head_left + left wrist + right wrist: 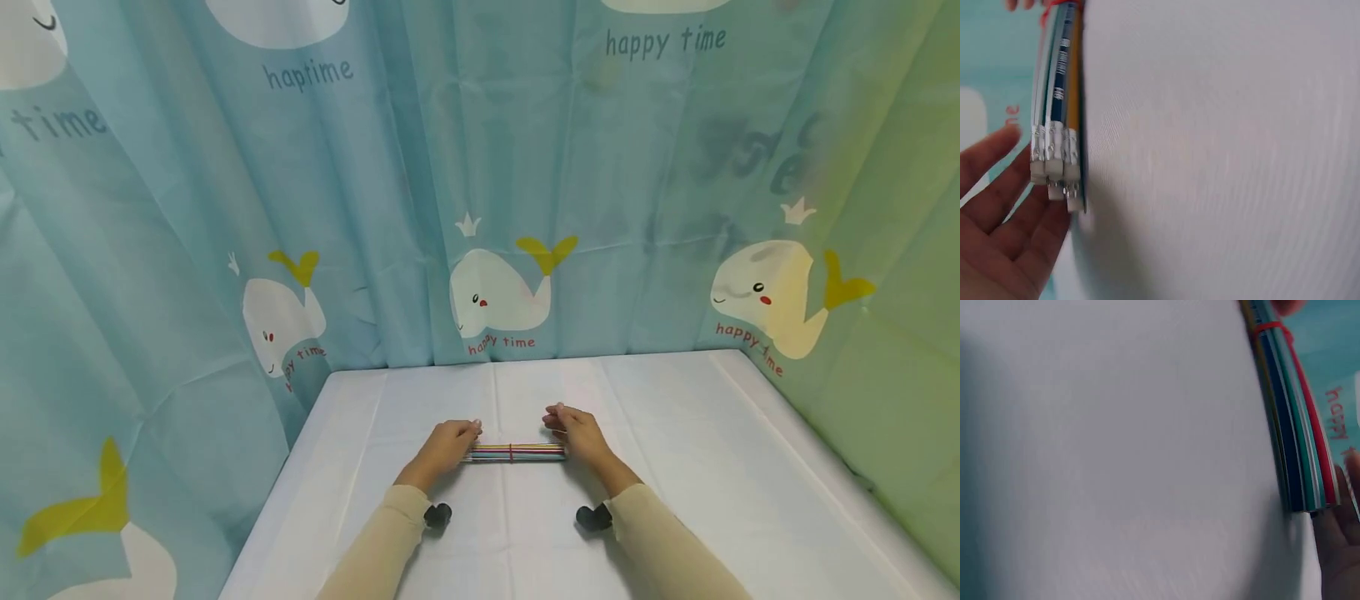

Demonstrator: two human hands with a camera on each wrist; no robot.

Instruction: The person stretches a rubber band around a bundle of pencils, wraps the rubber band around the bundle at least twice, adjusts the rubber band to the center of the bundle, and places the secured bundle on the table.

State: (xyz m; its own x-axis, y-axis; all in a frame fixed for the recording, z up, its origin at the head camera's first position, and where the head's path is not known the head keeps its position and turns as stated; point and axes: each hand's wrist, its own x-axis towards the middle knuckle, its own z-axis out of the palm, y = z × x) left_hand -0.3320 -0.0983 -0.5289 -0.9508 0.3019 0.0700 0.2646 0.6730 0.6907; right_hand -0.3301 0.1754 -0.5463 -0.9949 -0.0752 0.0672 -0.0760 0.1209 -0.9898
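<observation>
A bundle of several pencils [525, 455] lies crosswise on the white table, tied round the middle with a red band [511, 452]. At its left end is my left hand [446, 447]. In the left wrist view, white erasers [1054, 169] in silver ferrules cap the pencils, and the loosely spread fingers [1047, 240] lie beside and behind them; whether they touch cannot be told. My right hand [585, 437] is at the other end, its fingers loosely bent. The right wrist view shows the flat pencil ends [1316, 503] close to that hand, which is partly cut off.
A white cloth covers the table [675, 467]. Behind it and to the left hangs a blue curtain [390, 208] printed with whales, and a green curtain [900, 400] hangs along the right edge. A black wrist device [437, 516] sits below each hand.
</observation>
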